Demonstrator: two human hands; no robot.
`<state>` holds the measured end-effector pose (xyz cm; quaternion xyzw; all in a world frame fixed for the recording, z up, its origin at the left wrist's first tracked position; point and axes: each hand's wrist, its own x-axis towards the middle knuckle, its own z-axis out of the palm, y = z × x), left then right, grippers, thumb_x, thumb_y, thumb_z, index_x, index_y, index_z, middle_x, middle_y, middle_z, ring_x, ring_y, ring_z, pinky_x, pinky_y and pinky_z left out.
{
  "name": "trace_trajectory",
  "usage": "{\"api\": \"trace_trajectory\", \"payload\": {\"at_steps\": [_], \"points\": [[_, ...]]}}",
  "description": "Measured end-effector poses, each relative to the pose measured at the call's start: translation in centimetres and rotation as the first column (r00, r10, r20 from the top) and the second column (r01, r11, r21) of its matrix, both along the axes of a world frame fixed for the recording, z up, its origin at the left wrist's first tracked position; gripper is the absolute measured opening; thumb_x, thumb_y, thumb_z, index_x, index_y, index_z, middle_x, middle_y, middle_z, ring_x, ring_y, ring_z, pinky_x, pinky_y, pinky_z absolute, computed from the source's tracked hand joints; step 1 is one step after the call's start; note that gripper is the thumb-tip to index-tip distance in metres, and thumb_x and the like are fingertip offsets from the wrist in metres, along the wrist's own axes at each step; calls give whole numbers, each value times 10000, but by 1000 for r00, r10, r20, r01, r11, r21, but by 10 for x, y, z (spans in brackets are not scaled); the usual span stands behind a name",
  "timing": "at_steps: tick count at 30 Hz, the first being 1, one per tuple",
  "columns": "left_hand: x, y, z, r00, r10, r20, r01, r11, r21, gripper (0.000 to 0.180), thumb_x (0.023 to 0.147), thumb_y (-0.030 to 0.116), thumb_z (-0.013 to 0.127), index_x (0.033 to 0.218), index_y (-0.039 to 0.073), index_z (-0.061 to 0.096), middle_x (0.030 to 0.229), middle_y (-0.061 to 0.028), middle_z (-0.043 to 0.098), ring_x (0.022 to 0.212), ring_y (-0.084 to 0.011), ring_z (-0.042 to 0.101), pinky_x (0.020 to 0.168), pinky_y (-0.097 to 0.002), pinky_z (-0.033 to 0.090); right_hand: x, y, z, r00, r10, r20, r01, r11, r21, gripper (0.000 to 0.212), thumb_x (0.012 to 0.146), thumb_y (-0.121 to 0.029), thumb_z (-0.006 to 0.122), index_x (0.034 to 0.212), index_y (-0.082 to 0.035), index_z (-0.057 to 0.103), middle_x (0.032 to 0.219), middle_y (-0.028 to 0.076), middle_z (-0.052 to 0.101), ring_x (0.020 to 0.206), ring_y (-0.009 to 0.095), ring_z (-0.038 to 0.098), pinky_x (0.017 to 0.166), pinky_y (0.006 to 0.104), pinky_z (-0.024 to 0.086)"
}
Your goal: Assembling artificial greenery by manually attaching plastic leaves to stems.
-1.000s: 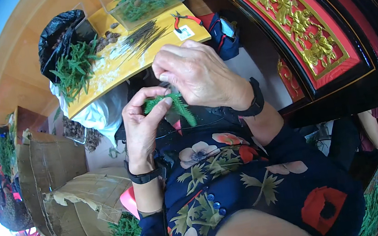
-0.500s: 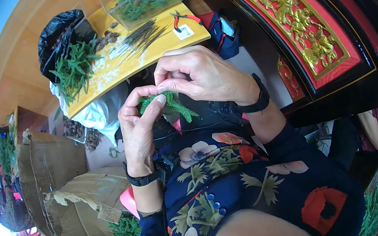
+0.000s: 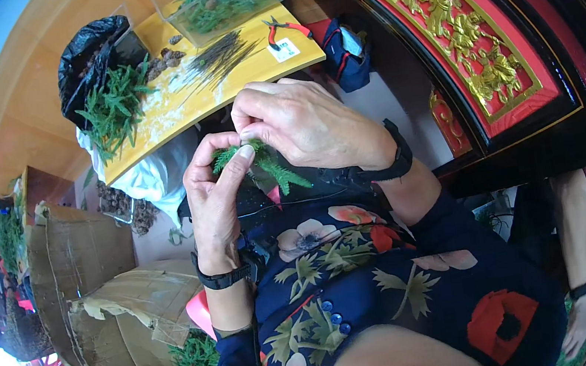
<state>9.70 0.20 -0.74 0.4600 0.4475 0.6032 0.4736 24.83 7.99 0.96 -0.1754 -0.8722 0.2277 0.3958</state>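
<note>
Over my lap, my left hand (image 3: 211,194) pinches a green artificial pine sprig (image 3: 283,174) between thumb and fingers. Some of its needled tips poke out to the right and below. My right hand (image 3: 303,123) is closed, with its fingertips pressed together against the left thumb and index tip at the sprig's upper end. What lies between the right fingertips is too small to make out. Both wrists wear dark bands.
On the yellow table (image 3: 151,132) ahead lie thin dark wires (image 3: 219,60), red-handled pliers (image 3: 286,30), pine cones (image 3: 167,60) and more sprigs (image 3: 116,107). A clear bin (image 3: 228,16) holds greenery. Cardboard (image 3: 130,303) stands left; a co-worker's arm (image 3: 577,240) is at right.
My right hand has tilted and shifted slightly left, still meeting the left fingertips. The sprig's lower tip has swung a little. At right, the co-worker's arm has reached lower and nearer.
</note>
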Motion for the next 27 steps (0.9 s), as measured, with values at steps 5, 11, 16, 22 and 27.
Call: {"api": "trace_trajectory", "payload": {"at_steps": [5,11,16,22,27], "points": [[0,4,-5,985,45,-165,-42,999,20,106,796,9,594,901,17,590,830,28,569,759,-25,486,684,-166,392,-5,1,-7,999,-45,4,44,996,78,76,808,-70,536,821,-49,464,743,100,501,711,292,531,646,375,402],[1,6,-9,976,105,-190,-96,994,56,75,817,20,582,892,21,590,825,38,562,753,-26,473,686,-163,376,-11,0,-10,992,-120,-28,122,989,86,72,811,-62,528,804,-48,458,717,91,498,675,282,535,630,377,404],[-1,11,-15,988,102,-115,-97,994,43,68,845,57,575,905,29,587,842,40,560,776,-25,466,709,-161,363,-11,10,-17,995,-89,-52,83,992,-97,91,807,-91,565,841,-25,514,726,93,526,673,273,556,636,379,434],[-11,19,-27,981,155,-119,-151,988,43,92,862,99,571,925,33,583,871,33,564,809,-29,472,738,-170,365,-4,126,-56,730,-606,317,652,756,-58,485,790,-438,596,1049,-28,598,1045,164,577,956,294,557,769,396,454],[-12,21,-31,975,213,-62,-213,977,7,91,861,101,575,920,33,585,873,29,570,812,-34,480,747,-174,369,-11,186,-81,431,-716,549,798,587,139,630,709,-556,616,1080,-47,599,1195,211,496,1127,382,439,888,453,394]]}}
